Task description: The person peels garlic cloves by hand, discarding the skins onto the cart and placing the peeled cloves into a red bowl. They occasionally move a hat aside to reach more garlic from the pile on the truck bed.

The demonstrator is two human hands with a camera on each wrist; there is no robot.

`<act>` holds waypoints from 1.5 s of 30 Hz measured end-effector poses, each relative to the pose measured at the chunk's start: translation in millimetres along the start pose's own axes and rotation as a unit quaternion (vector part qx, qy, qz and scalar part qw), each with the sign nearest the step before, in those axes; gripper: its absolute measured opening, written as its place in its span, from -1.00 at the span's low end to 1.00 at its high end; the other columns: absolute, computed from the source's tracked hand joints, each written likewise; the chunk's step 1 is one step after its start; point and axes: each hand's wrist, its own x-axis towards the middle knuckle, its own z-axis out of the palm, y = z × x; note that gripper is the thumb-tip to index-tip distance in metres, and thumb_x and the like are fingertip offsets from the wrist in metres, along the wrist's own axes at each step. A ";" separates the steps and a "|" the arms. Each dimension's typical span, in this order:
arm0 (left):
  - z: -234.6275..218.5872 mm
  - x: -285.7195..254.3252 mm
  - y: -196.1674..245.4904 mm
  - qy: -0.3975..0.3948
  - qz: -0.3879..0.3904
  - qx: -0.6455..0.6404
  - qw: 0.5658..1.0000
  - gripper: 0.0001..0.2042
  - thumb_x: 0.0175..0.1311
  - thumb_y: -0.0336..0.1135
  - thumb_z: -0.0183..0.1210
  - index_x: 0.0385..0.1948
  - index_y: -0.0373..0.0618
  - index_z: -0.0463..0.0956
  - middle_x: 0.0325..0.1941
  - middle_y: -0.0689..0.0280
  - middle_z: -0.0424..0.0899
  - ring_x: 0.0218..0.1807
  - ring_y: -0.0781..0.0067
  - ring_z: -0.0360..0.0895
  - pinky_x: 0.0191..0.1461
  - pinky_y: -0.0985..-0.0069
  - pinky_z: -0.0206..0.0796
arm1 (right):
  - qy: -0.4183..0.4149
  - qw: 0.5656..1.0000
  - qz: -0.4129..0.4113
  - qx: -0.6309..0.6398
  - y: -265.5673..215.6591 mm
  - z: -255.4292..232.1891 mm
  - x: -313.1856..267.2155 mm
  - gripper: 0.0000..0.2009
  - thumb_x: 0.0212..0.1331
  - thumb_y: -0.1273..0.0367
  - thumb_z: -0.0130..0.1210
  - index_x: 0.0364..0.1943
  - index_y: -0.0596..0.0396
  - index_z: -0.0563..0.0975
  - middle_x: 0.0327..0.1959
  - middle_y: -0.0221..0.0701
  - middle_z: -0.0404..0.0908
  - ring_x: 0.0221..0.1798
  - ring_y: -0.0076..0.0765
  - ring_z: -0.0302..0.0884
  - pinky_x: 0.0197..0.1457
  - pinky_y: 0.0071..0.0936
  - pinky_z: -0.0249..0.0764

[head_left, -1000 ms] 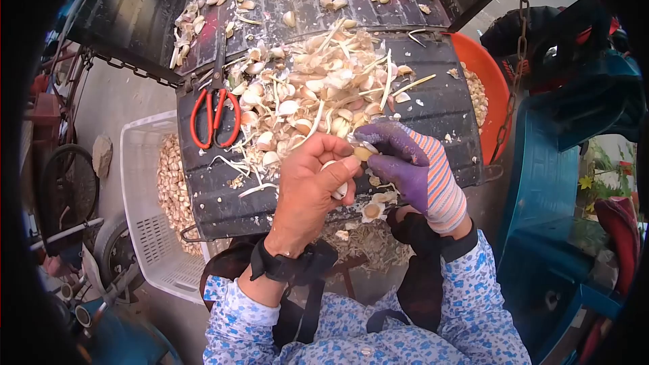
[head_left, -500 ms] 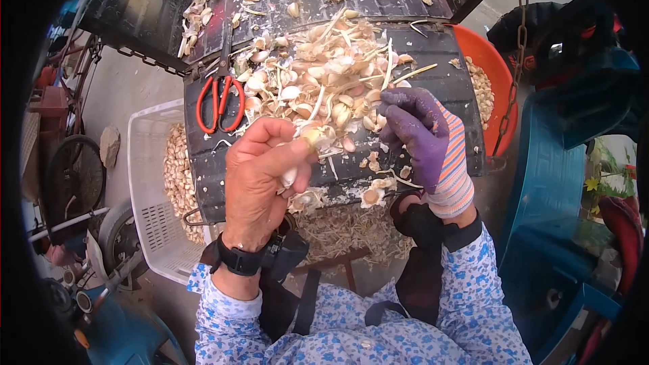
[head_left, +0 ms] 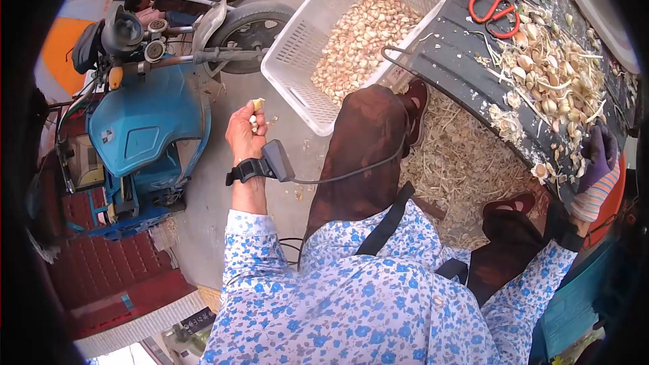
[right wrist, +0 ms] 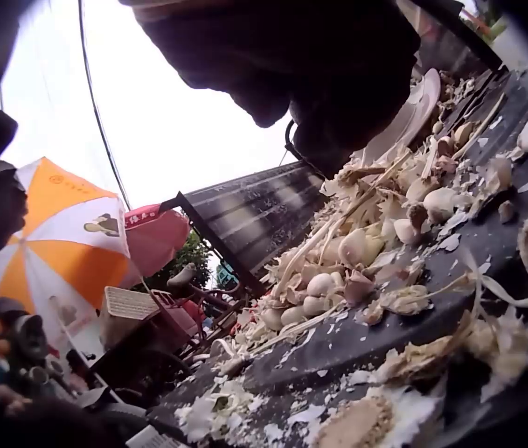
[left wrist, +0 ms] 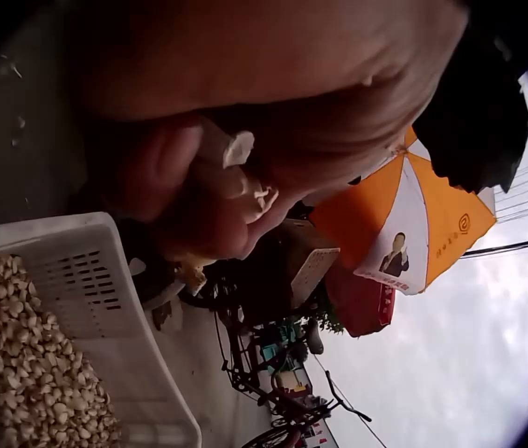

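Off to the left, my bare left hand (head_left: 241, 136) is held out beside the white basket. Its curled fingers grip several garlic cloves (head_left: 254, 120), and one yellowish clove (head_left: 258, 104) pokes out at the fingertips. In the left wrist view, pale clove ends (left wrist: 239, 148) show between the fingers and palm. My right hand (head_left: 597, 157), in a purple-coated striped glove, is at the near edge of the dark ribbed table (head_left: 449, 61), next to the heap of garlic (head_left: 551, 88). From the right wrist view, that glove (right wrist: 292, 70) is a dark shape above the heap, fingers loosely bent.
The white plastic basket (head_left: 287, 61) holds many loose cloves. Red-handled scissors (head_left: 493, 13) lie on the table. A wire loop (head_left: 399, 57) juts from its edge towards the basket. Dry stalks (head_left: 446, 142) litter the ground by my feet. A blue motor vehicle (head_left: 145, 118) stands at left.
The head view has swung left. My left hand has gone from over the table out past the basket, still holding cloves. My right hand has drawn back to the table's near edge.
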 end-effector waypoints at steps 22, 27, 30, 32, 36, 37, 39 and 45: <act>169.2 67.4 3.3 -0.132 -0.006 -0.035 0.991 -0.09 0.22 0.19 0.06 0.35 -0.34 -0.18 0.37 -0.08 -0.01 0.38 0.07 0.08 0.38 0.20 -0.05 | 0.038 0.996 0.050 0.060 -26.2 -2.6 -11.7 -0.78 0.24 0.40 0.08 -0.10 0.22 0.54 -0.42 -0.51 0.52 -0.41 -0.70 0.38 -0.31 -0.71 0.31; 197.6 67.4 23.6 -0.132 0.025 -0.074 0.988 -0.06 0.21 0.20 0.08 0.33 -0.41 -0.20 0.38 -0.07 -0.01 0.37 0.05 0.10 0.34 0.17 0.01 | 0.068 0.990 0.058 0.104 -32.5 -2.0 -16.3 -0.78 0.23 0.41 0.07 -0.08 0.20 0.53 -0.39 -0.55 0.50 -0.41 -0.72 0.35 -0.33 -0.73 0.29; 225.2 78.3 73.9 -0.116 0.103 -0.084 0.984 -0.06 0.18 0.23 0.09 0.32 -0.41 -0.14 0.35 -0.05 0.03 0.35 0.08 0.13 0.31 0.17 0.06 | 0.076 0.984 0.077 0.141 -19.6 -0.3 -11.7 -0.85 0.12 0.49 0.10 -0.22 0.24 0.53 -0.44 -0.52 0.46 -0.46 -0.71 0.30 -0.40 -0.72 0.28; 235.0 71.3 105.5 -0.103 0.158 -0.096 0.977 -0.09 0.16 0.24 0.12 0.30 -0.37 -0.03 0.31 -0.03 0.11 0.31 0.11 0.19 0.26 0.20 0.11 | 0.082 0.988 0.064 0.113 -45.5 -1.7 -14.0 -0.86 0.12 0.49 0.10 -0.23 0.23 0.53 -0.46 -0.52 0.47 -0.48 -0.70 0.30 -0.44 -0.70 0.27; 210.3 68.4 155.9 -0.065 0.252 -0.059 0.964 -0.24 0.14 0.22 0.15 0.18 -0.25 0.22 0.14 0.13 0.33 0.17 0.26 0.34 0.10 0.31 0.23 | 0.086 0.981 0.067 0.158 -41.5 -0.6 -12.4 -0.88 0.14 0.47 0.10 -0.27 0.21 0.53 -0.51 -0.55 0.44 -0.52 -0.70 0.29 -0.48 -0.70 0.23; 196.9 69.5 162.0 -0.066 0.273 -0.042 0.959 -0.25 0.14 0.23 0.14 0.16 -0.24 0.24 0.11 0.15 0.37 0.16 0.28 0.35 0.08 0.34 0.24 | 0.089 0.980 0.065 0.164 -40.2 1.8 -12.0 -0.89 0.14 0.47 0.10 -0.27 0.21 0.53 -0.51 -0.55 0.44 -0.52 -0.70 0.29 -0.49 -0.70 0.22; 160.3 71.6 173.8 -0.043 0.297 -0.007 0.954 -0.29 0.14 0.24 0.13 0.14 -0.21 0.29 0.09 0.20 0.40 0.15 0.30 0.36 0.04 0.36 0.26 | 0.088 0.980 0.059 0.171 -52.2 -3.1 -13.0 -0.89 0.14 0.49 0.09 -0.27 0.22 0.52 -0.52 -0.56 0.43 -0.53 -0.70 0.29 -0.49 -0.70 0.22; 2.5 35.3 226.3 0.023 0.402 0.217 0.889 -0.47 0.26 0.10 0.06 0.10 -0.12 0.37 0.05 0.29 0.47 0.09 0.38 0.42 -0.03 0.47 0.24 | 0.095 0.979 0.045 0.172 -39.2 13.9 -2.5 -0.91 0.12 0.49 0.10 -0.31 0.21 0.52 -0.52 -0.55 0.45 -0.53 -0.68 0.31 -0.48 -0.67 0.27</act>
